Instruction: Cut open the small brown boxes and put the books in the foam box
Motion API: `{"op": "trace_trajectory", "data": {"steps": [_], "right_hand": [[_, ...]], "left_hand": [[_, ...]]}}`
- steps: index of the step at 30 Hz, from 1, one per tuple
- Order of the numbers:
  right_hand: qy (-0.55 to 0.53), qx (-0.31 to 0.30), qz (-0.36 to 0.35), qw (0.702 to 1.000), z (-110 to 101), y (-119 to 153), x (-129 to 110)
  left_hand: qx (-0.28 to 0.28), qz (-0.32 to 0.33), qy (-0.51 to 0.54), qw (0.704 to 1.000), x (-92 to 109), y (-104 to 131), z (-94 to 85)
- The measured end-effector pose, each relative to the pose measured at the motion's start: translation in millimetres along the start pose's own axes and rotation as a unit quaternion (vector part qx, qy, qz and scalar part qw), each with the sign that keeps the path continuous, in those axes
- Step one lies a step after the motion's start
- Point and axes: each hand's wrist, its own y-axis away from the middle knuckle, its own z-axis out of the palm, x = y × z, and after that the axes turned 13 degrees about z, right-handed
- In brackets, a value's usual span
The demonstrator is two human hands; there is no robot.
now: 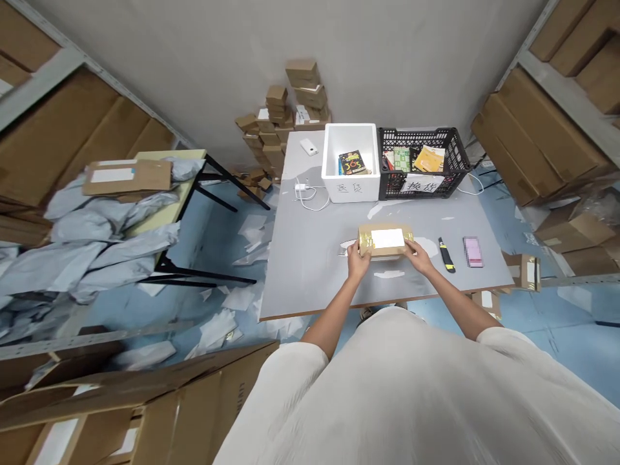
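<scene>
Between my two hands is a small brown cardboard box (pixel 387 240) with a white label and shiny tape at its ends. My left hand (pixel 358 259) grips its left end, the thumb on the near side. At the right end my right hand (pixel 417 254) holds the corner, fingers partly hidden. The box is over the near part of the grey table (pixel 310 258); whether it rests on the surface I cannot tell. To the right of my right hand lies a black and yellow utility knife (pixel 446 254), and beyond it a phone with a pink screen (pixel 473 252).
Behind the box stand a white bin (pixel 351 188) and a black plastic crate (pixel 421 181), both holding books or packets. A white phone (pixel 309 147) and a white cable (pixel 314 205) lie left. Grey parcels (pixel 82 226) cover a side table; stacked boxes (pixel 276 123) lean near the wall.
</scene>
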Motion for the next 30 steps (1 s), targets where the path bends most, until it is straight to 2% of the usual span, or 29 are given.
{"op": "trace_trajectory", "data": {"steps": [3, 7, 10, 14, 16, 18, 21, 23, 27, 30], "right_hand": [[0.042, -0.002, 0.005, 0.999, -20.8, 2.5, 14.0], [0.082, -0.062, 0.000, 0.995, -32.5, 7.6, 30.6], [0.071, -0.083, -0.014, 0.994, -35.3, 8.2, 38.0], [0.041, -0.071, -0.048, 0.996, -39.7, 5.5, 45.5], [0.027, -0.058, -0.059, 0.996, -42.8, 2.6, 51.1], [0.019, -0.041, -0.055, 0.997, -47.2, -2.3, 59.1], [0.049, 0.004, -0.014, 0.999, -58.2, -13.0, 76.3], [0.112, 0.044, 0.038, 0.992, -68.9, -19.6, 90.8], [0.261, 0.096, 0.166, 0.946, -91.5, -26.2, 119.6], [0.316, 0.090, 0.199, 0.923, -101.3, -28.6, 134.1]], "left_hand": [[-0.024, -0.008, -0.001, 1.000, -1.5, 9.0, 19.5], [-0.031, 0.004, -0.046, 0.998, -3.0, 17.6, 24.7], [-0.045, 0.073, -0.137, 0.987, 5.0, 20.6, 21.1], [-0.146, 0.214, -0.210, 0.943, 24.7, 24.4, 23.5], [-0.182, 0.243, -0.237, 0.923, 32.7, 27.5, 28.2], [-0.192, 0.243, -0.268, 0.912, 37.3, 31.5, 32.8], [-0.192, 0.235, -0.303, 0.903, 38.8, 37.0, 36.0], [-0.199, 0.234, -0.313, 0.899, 38.2, 39.2, 35.9], [-0.215, 0.230, -0.320, 0.893, 37.4, 40.2, 35.2], [-0.213, 0.222, -0.327, 0.894, 37.4, 40.5, 36.7]]}}
